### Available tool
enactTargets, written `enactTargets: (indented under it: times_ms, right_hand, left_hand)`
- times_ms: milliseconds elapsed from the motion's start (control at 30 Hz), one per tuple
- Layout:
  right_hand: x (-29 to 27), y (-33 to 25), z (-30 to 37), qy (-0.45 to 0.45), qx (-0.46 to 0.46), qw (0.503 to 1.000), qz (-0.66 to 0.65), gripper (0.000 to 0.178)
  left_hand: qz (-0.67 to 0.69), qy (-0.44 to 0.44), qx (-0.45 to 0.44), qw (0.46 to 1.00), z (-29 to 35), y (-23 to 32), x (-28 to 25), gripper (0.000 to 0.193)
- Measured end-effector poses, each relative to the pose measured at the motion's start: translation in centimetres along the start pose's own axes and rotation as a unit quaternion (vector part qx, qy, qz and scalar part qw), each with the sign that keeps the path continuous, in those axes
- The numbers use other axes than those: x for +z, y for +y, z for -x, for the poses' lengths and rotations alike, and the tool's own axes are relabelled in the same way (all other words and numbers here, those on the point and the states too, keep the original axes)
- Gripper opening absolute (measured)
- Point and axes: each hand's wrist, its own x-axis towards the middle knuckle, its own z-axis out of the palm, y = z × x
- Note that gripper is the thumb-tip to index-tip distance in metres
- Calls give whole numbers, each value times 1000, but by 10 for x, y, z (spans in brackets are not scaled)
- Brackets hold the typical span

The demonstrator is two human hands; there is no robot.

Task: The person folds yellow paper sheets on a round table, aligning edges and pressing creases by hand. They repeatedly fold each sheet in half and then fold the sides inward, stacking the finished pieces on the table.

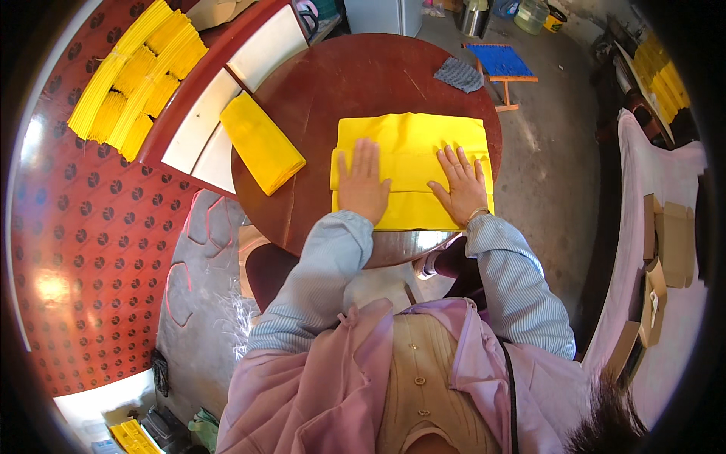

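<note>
A stack of yellow cloth-like sheets (412, 136) lies on the round dark red table (325, 83), and a fold runs across its top piece. My left hand (363, 184) rests flat on the left part of the stack with its fingers together and pointing away from me. On the right part, my right hand (461, 184) lies palm down, thumb and fingers spread. Neither hand grasps anything. Left of the stack sits a folded yellow bundle (262, 144) near the table's edge.
Tied yellow bundles (136, 76) are piled on a red patterned surface (91, 250) at the left. A grey knitted cloth (458, 74) lies at the table's far right edge, beside a blue-topped folding stool (499, 60). Open cardboard boxes (671, 242) stand on the right.
</note>
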Motion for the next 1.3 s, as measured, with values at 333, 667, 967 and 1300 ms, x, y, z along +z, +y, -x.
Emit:
enactTargets:
  times_ms: [333,667,967,1300]
  right_hand:
    - [1,1,-2,-8,5,1000,4,77]
    - [5,-8,-75,-35,17,999,3,77]
    - [22,-15,-165,-21,3,1000,-10,78]
    - [28,-12,-169,-3,-4,1000,-16,76]
  left_hand:
    - [171,-12,55,984,-7,6,24,77]
    - [169,-8,51,984,-72,-30,30,74]
    - [160,9,49,986,-150,-73,48,73]
    - [216,63,-46,973,-50,-138,29,80]
